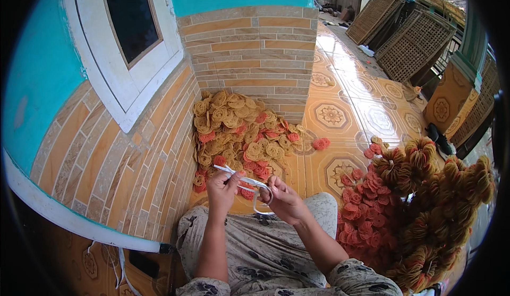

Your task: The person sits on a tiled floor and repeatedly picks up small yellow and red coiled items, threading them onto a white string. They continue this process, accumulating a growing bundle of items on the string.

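Turquoise wall (37,73) and a white-framed window (125,46) occupied the 9 to 11 o'clock sector, with brick-pattern tile (122,168) below them.

A loose heap of flat yellow and red spiral crackers (234,131) lay at 12 o'clock from the hands, banked into the corner of the tiled pillar (249,52), probably so that the walls kept the pile from spreading.

The left hand (222,185) was closed, fingers together, on the blade end of a pair of white scissors (247,182). The blades lay nearly shut and pointed toward 10 o'clock. This grip appeared to steady the tool.

The right hand (284,198) was closed around the handle loops at 4 o'clock from the blades; whether fingers passed through the loops could not be told. The scissors sat between both hands, above the lap (265,243) in patterned fabric, close to the body.

A second mass of crackers (419,200), red and yellow, bundled in clusters, lay at 3 o'clock, within reach of the right arm. Lattice panels (409,36) leaned at 1 o'clock, well apart, on the patterned floor tiles (340,99).
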A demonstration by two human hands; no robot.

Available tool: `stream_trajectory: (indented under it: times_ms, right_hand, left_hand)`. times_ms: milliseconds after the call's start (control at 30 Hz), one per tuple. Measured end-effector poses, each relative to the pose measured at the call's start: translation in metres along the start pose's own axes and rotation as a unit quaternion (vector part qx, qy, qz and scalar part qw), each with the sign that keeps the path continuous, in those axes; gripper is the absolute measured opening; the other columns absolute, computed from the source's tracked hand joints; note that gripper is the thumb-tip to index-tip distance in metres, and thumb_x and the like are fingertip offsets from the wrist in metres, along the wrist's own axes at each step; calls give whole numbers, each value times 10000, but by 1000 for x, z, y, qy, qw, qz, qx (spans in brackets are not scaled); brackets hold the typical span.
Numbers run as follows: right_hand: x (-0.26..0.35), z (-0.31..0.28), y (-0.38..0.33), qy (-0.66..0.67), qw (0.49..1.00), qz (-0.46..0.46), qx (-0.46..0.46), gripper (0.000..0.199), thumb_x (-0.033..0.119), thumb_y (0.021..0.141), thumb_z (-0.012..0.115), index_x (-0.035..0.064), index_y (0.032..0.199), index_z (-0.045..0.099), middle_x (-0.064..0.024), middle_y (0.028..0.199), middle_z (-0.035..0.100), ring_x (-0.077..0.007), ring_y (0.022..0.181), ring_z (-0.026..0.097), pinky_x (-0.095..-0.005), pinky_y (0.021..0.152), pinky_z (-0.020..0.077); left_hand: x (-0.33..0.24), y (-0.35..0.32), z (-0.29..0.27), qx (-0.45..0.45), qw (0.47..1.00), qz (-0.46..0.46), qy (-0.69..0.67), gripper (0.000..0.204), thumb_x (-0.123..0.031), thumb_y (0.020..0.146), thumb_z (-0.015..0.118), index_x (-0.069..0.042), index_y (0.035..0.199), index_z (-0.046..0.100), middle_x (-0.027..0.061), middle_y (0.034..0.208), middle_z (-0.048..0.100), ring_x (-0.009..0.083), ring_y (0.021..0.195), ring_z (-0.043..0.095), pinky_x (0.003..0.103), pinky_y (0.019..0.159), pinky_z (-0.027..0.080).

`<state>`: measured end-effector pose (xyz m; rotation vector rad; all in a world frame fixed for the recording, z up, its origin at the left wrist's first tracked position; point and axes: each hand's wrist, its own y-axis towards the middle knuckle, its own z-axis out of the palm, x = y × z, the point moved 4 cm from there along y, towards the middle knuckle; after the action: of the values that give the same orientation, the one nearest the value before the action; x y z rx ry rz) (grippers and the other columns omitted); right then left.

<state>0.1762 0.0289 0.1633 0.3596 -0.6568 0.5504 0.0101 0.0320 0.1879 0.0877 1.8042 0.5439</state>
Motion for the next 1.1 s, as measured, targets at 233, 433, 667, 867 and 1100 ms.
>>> stream_trajectory:
  times_ms: [233,433,667,867,1100]
  right_hand:
    - [10,-6,-21,-45,999,24,-15,193,184,897,638,117,969,471,-32,917,559,-113,853,495,-268,784,362]
    - [18,-16,-10,-160,986,-18,-47,123,65,939,566,72,989,454,-29,930,569,-102,843,553,-249,793,419]
    - [4,-10,1,-143,988,-18,-49,121,37,938,552,57,997,449,-33,898,552,-126,840,561,-272,821,433]
    - [9,0,-3,-58,996,-37,-60,116,153,947,565,93,962,466,15,796,498,-109,754,500,-253,747,398]
    - [93,-68,-94,53,970,-142,-189,213,317,950,544,104,947,549,49,651,459,-106,590,418,-223,603,360]
  left_hand:
    - [5,9,4,30,999,-24,-25,238,-184,899,662,8,759,663,-3,600,548,40,487,447,219,436,324]
    - [3,7,39,75,976,-114,-169,328,-274,980,529,-14,805,628,-15,657,549,38,595,469,206,560,395]
    - [-13,8,53,74,893,-177,-407,336,-333,1018,419,-87,807,509,-10,664,461,71,575,411,207,514,333]
    - [-11,11,48,8,848,-228,-478,309,-342,999,461,-124,779,453,-35,629,380,44,470,328,207,379,267]
    - [44,49,-83,-234,892,-165,-349,303,-380,984,486,-141,807,429,-55,653,352,33,427,259,205,341,172]
